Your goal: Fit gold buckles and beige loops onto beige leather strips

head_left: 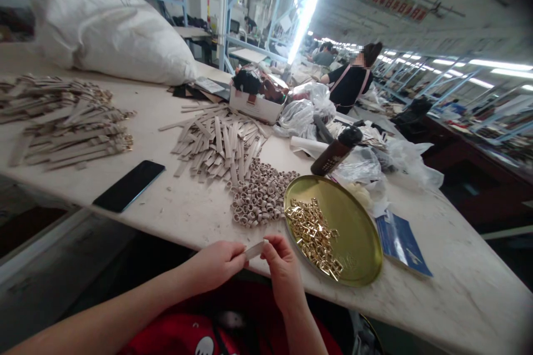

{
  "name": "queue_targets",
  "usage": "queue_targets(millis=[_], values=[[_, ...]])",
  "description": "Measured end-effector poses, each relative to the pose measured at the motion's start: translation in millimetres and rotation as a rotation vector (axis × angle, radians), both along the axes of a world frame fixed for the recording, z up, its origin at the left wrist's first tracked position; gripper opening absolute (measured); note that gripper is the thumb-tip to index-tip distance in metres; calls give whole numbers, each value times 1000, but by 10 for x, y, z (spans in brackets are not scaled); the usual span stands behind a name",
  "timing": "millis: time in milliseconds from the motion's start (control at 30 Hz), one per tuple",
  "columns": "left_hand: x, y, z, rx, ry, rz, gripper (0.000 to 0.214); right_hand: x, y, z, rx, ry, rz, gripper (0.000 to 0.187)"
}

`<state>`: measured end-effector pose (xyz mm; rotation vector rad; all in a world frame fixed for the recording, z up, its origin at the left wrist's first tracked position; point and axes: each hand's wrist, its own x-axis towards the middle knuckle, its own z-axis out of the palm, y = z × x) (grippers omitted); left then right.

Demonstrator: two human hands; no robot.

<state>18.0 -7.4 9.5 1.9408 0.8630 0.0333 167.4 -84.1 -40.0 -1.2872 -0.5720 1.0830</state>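
My left hand (219, 263) and my right hand (282, 266) meet at the near table edge, both pinched on one short beige strap (255, 250) held between them. Just beyond lies a heap of small beige loops (260, 195). To the right of it stands a round gold tray (358, 244) with several gold buckles (312, 233) piled on its left side. Farther back is a loose pile of beige straps (219, 141).
A black phone (129, 184) lies at the left near edge. Finished straps (66, 116) are stacked far left, a big white sack (108, 33) behind. A dark bottle (336, 151), plastic bags (306, 111), a box (256, 105) and a blue booklet (402, 244) crowd the right. A person (350, 80) works farther off.
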Motion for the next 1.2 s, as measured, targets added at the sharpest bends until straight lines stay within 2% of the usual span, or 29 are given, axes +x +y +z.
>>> queue_targets(millis=[100,167,233,333,400,467,533,633,700,800,867,1000,1200], values=[[-68,-6,89,-14,44,-78,29,-24,-70,37,-16,38,83,22],[-91,-38,97,-17,18,-85,29,-79,-94,60,-33,110,166,21],[-87,-91,41,-43,-50,-22,34,-158,-93,76,-31,171,197,21],[-36,-166,-117,-150,-166,122,42,-281,-61,62,2,170,132,22],[10,-178,-206,-207,-234,164,43,-321,-45,22,1,123,116,22],[47,-145,-250,-227,-288,165,42,-276,-46,-24,-11,18,152,23],[68,-84,-267,-224,-313,157,37,-103,-55,-50,-28,-198,174,26],[83,-2,-317,-240,-283,197,31,382,-35,-29,-98,-756,78,23],[104,19,-394,-331,-253,261,27,752,27,3,-178,-1119,34,17],[158,10,-521,-511,-248,334,25,1154,179,23,-348,-1455,140,16],[190,0,-570,-576,-255,340,27,1269,282,11,-396,-1533,205,14],[219,-21,-571,-591,-238,301,29,1271,395,-13,-397,-1564,234,12],[226,-130,-532,-581,-229,247,34,1288,358,87,-349,-1527,197,14]])
